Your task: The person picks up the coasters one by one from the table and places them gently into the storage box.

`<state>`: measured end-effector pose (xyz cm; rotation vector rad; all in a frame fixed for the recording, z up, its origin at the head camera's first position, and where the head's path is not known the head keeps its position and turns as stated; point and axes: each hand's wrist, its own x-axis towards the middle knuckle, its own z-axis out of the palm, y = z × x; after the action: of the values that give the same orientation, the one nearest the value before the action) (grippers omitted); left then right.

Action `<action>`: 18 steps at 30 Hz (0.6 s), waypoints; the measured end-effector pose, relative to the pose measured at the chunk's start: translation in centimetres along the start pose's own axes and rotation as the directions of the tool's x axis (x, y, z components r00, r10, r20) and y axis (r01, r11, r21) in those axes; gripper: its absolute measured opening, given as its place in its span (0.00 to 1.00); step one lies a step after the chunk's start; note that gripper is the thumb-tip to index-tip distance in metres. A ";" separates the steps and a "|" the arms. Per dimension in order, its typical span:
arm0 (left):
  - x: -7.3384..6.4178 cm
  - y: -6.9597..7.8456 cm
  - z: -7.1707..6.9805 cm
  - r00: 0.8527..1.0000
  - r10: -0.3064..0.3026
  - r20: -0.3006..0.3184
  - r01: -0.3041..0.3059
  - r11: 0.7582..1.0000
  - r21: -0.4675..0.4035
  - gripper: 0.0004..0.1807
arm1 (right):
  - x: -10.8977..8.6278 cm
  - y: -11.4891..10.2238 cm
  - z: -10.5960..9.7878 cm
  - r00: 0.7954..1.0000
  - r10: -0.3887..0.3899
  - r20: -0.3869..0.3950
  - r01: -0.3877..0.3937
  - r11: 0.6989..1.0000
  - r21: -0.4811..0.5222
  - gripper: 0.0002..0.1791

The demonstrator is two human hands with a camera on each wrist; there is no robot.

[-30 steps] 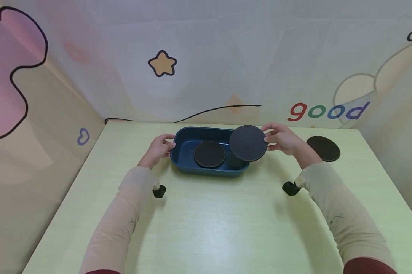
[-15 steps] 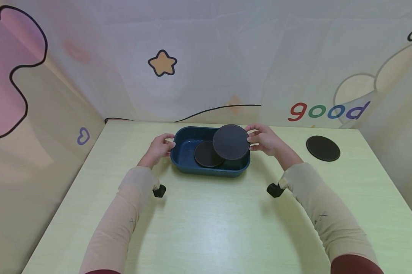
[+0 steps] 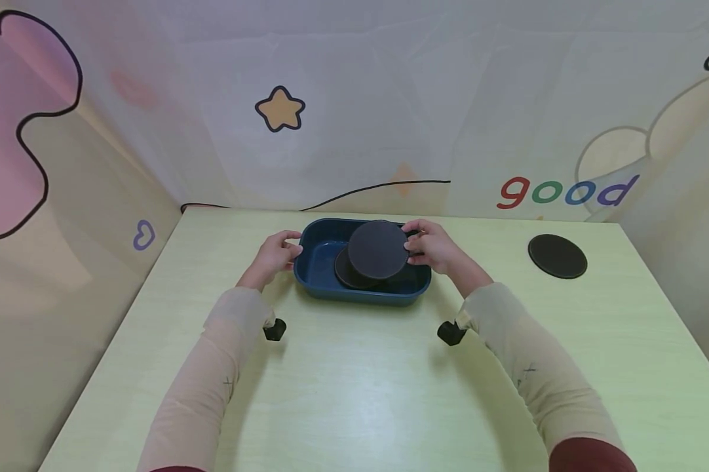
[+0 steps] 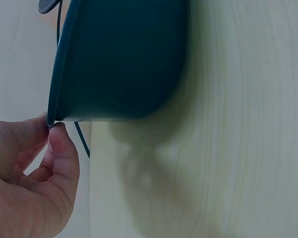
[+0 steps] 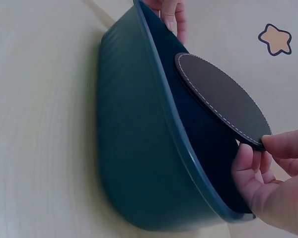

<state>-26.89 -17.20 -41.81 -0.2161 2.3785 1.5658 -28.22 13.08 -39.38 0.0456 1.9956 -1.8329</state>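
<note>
A dark blue-green oblong tub [image 3: 322, 252] stands on the table. My left hand [image 3: 273, 253] pinches the rim at its left end, thumb and fingers on either side of the wall in the left wrist view. My right hand [image 3: 436, 248] pinches the right edge of a round dark coaster [image 3: 378, 249], which has pale stitching round its border in the right wrist view. This coaster is tilted over the tub's opening. Beneath it, a second round coaster [image 3: 344, 270] lies on the tub's floor, partly hidden by the held one.
Another round dark coaster [image 3: 557, 256] lies on the pale table [image 3: 354, 380] to the right of the tub. A printed cloth backdrop [image 3: 354, 118] rises directly behind the table's far edge. Black wrist-worn pieces [image 3: 451, 333] hang below both forearms.
My right hand has carried the held coaster leftward, from the tub's right end to above the coaster inside. The left hand keeps its place on the rim.
</note>
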 end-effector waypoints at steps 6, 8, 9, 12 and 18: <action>-0.1 0.0 0.0 1.000 0.004 -0.006 -0.004 1.000 0.003 0.20 | 0.7 0.4 1.3 1.000 0.021 -0.019 -0.021 1.000 0.015 0.15; -0.1 0.0 -0.1 1.000 0.007 -0.005 -0.007 1.000 0.001 0.20 | 0.9 0.6 1.6 0.999 0.028 -0.023 -0.027 0.999 0.022 0.16; -0.1 0.0 -0.1 1.000 0.008 -0.004 -0.008 1.000 0.000 0.20 | 1.1 0.7 1.8 0.999 0.032 -0.027 -0.032 0.999 0.022 0.16; 0.0 -0.1 0.0 1.000 0.004 -0.001 -0.004 1.000 -0.008 0.20 | 1.3 1.0 2.2 0.999 0.041 -0.029 -0.041 0.999 0.015 0.16; 0.2 -0.2 0.0 1.000 -0.001 -0.004 0.001 1.000 -0.017 0.20 | 1.8 1.4 2.8 0.997 0.067 -0.042 -0.067 0.998 0.010 0.18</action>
<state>-26.98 -17.27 -42.05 -0.2241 2.3687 1.5865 -28.59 10.16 -41.41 0.1530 1.9902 -1.8125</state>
